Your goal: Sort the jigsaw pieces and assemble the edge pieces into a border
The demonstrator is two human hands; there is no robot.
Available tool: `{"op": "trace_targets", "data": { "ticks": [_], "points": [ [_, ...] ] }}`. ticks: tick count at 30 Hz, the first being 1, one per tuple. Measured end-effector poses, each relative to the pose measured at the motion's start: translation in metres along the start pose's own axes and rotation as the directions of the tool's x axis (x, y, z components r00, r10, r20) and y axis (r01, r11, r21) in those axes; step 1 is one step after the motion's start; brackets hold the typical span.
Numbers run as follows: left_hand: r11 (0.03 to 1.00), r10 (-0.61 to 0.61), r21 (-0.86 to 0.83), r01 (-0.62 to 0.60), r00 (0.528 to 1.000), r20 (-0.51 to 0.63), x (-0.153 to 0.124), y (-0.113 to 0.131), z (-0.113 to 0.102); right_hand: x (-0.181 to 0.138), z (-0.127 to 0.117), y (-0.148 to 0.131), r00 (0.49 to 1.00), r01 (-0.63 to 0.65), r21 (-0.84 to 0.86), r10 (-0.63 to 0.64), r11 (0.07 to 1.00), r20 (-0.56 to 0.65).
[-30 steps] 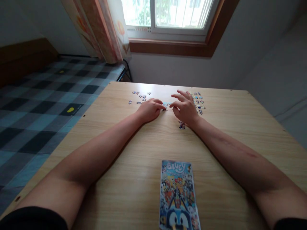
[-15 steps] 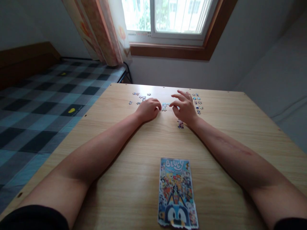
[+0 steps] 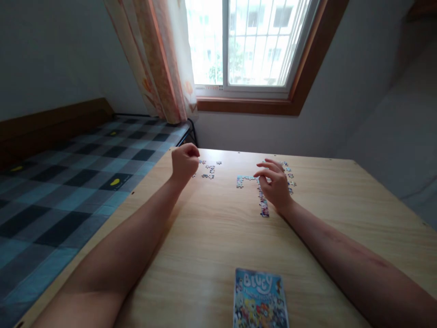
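Note:
My left hand [image 3: 185,160] is closed, with the fingers curled in, beside the far left edge of the table; whatever it may hold is hidden. Just right of it lies a group of loose jigsaw pieces [image 3: 209,173]. My right hand [image 3: 274,184] has its fingers apart and hovers over or rests on a joined strip of jigsaw pieces [image 3: 245,178], covering part of it. From under this hand, a column of joined pieces [image 3: 264,208] runs toward me. More loose jigsaw pieces [image 3: 289,170] lie to its right.
A colourful Bluey picture card [image 3: 260,298] lies near me on the wooden table [image 3: 205,246]. Left of the table stands a bed with a checked cover [image 3: 61,228]. A curtain [image 3: 159,68] hangs beside the barred window [image 3: 259,45] behind the table.
My left hand has moved left, away from the joined strip to the loose pieces at the table's edge. My right hand stays near the strip. The view has tilted up.

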State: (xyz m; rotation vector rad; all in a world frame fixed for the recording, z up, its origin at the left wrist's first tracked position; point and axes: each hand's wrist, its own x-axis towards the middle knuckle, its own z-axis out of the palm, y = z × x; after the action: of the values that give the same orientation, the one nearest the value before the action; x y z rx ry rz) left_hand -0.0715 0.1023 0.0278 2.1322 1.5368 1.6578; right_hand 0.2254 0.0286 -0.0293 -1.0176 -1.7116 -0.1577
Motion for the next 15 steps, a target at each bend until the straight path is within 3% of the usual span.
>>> {"op": "trace_targets", "data": {
  "ticks": [5, 7, 10, 15],
  "points": [
    [0.944, -0.262, 0.182, 0.276, 0.960, -0.099, 0.010, -0.057, -0.024, 0.000, 0.004, -0.002, 1.000, -0.016, 0.037, 0.017, 0.999, -0.007],
    [0.925, -0.285, 0.227, 0.306, 0.951, -0.120, 0.007, -0.073, -0.026, 0.000, 0.005, -0.003, 1.000, -0.005, 0.042, 0.005, 0.999, -0.010],
    [0.913, -0.280, 0.286, 0.292, 0.956, -0.083, 0.002, -0.085, -0.023, 0.000, 0.005, -0.005, 1.000, 0.006, 0.048, -0.006, 0.999, -0.006],
    [0.921, -0.188, 0.366, 0.133, 0.975, 0.120, -0.002, -0.076, -0.012, 0.000, 0.005, -0.006, 1.000, -0.002, 0.054, 0.002, 0.999, 0.007]
  ]
}}
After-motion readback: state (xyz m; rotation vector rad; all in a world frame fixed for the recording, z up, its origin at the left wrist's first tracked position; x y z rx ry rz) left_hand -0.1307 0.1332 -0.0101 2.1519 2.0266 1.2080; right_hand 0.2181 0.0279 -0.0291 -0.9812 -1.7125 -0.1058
